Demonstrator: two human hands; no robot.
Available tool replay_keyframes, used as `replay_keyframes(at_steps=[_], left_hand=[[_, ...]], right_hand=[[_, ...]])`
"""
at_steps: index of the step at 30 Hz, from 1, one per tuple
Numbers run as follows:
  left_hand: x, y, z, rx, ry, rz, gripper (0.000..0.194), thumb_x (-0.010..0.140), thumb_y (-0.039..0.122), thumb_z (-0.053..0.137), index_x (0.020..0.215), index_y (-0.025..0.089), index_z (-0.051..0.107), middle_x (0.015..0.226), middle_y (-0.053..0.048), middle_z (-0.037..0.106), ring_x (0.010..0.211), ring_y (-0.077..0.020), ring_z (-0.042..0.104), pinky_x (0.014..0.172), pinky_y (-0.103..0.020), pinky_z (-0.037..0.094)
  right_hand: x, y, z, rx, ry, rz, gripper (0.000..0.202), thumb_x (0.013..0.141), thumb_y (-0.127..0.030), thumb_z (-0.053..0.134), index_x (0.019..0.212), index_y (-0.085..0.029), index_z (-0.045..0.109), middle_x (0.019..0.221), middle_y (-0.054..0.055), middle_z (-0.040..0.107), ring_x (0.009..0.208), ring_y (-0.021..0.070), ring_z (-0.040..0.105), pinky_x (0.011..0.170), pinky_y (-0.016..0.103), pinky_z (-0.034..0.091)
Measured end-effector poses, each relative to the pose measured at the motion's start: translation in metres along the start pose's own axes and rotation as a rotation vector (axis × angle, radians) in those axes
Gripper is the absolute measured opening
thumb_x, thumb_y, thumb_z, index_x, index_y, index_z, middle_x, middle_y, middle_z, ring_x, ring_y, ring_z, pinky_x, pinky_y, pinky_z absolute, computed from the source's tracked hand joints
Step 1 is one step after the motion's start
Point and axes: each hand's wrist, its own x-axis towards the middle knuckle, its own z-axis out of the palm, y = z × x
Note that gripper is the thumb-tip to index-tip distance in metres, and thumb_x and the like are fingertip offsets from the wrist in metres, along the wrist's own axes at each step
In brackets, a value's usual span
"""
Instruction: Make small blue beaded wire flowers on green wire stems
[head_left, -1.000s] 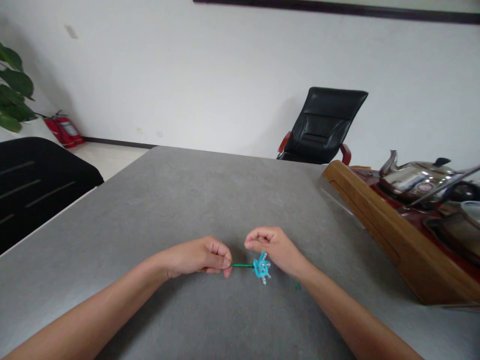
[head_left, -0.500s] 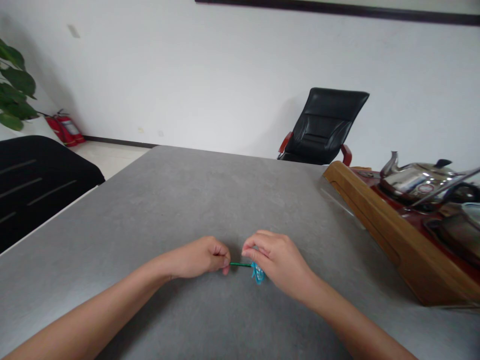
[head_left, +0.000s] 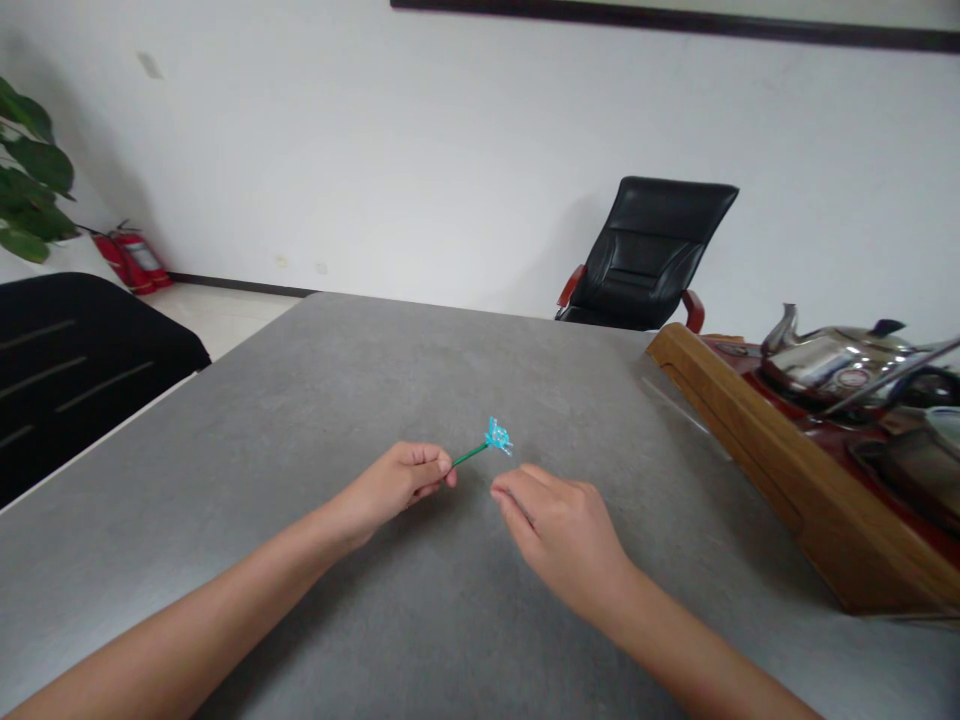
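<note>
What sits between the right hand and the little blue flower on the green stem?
Nothing: in the head view only bare grey table shows between the right hand and the blue flower, whose green stem the left hand pinches.

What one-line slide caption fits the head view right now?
Left hand pinches a small turquoise flower on a green stem above the grey table; right hand hovers beside it, empty.
</note>
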Motion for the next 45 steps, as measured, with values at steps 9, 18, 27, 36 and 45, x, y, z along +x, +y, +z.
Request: replay_keyframes(at_steps=[9, 18, 27, 36, 45], left_hand=[[-0.004, 0.0, -0.001, -0.151, -0.157, 0.048, 0.03, 0.084, 0.043, 0.053, 0.078, 0.014, 0.057, 0.049, 0.009, 0.028, 0.045, -0.0071, 0.017, 0.043, -0.021, 0.012], [-0.009, 0.006, -0.001, -0.017, -0.334, 0.038, 0.031, 0.085, 0.04, 0.052, 0.075, 0.012, 0.062, 0.05, 0.007, 0.033, 0.046, -0.0072, 0.023, 0.046, -0.023, 0.014], [-0.01, -0.001, -0.001, 0.15, -0.51, 0.048, 0.021, 0.085, 0.027, 0.051, 0.074, 0.013, 0.063, 0.052, 0.007, 0.033, 0.049, -0.0076, 0.024, 0.047, -0.022, 0.017], [-0.007, -0.005, -0.002, 0.323, -0.473, 0.057, 0.02, 0.081, 0.019, 0.047, 0.075, 0.013, 0.065, 0.057, 0.005, 0.042, 0.051, -0.0078, 0.03, 0.049, -0.02, 0.022], [-0.007, -0.006, -0.003, 0.395, -0.392, 0.049, 0.024, 0.081, 0.026, 0.046, 0.076, 0.014, 0.066, 0.056, 0.005, 0.041, 0.051, -0.0088, 0.029, 0.049, -0.021, 0.022]], right_hand=[[0.01, 0.021, 0.018, 0.359, -0.052, 0.181, 0.016, 0.084, -0.023, 0.054, 0.077, -0.02, 0.067, 0.053, -0.004, 0.047, 0.05, 0.0105, 0.043, 0.051, 0.022, 0.028], [0.014, 0.038, 0.028, 0.772, -0.092, 0.168, 0.018, 0.079, -0.031, 0.058, 0.07, -0.016, 0.064, 0.061, -0.001, 0.054, 0.058, 0.0117, 0.047, 0.054, 0.022, 0.034], [0.015, 0.04, 0.026, 0.721, -0.149, 0.199, 0.016, 0.08, -0.029, 0.061, 0.075, -0.016, 0.069, 0.053, -0.006, 0.04, 0.05, 0.0089, 0.034, 0.048, 0.022, 0.025], [0.013, 0.029, 0.015, 0.53, -0.054, 0.062, 0.012, 0.083, -0.023, 0.06, 0.077, -0.017, 0.069, 0.058, -0.004, 0.05, 0.058, 0.0106, 0.047, 0.057, 0.022, 0.033], [0.008, 0.012, -0.002, 0.375, 0.0, -0.011, 0.01, 0.084, -0.018, 0.058, 0.08, -0.018, 0.066, 0.065, -0.003, 0.058, 0.06, 0.0097, 0.053, 0.058, 0.021, 0.034]])
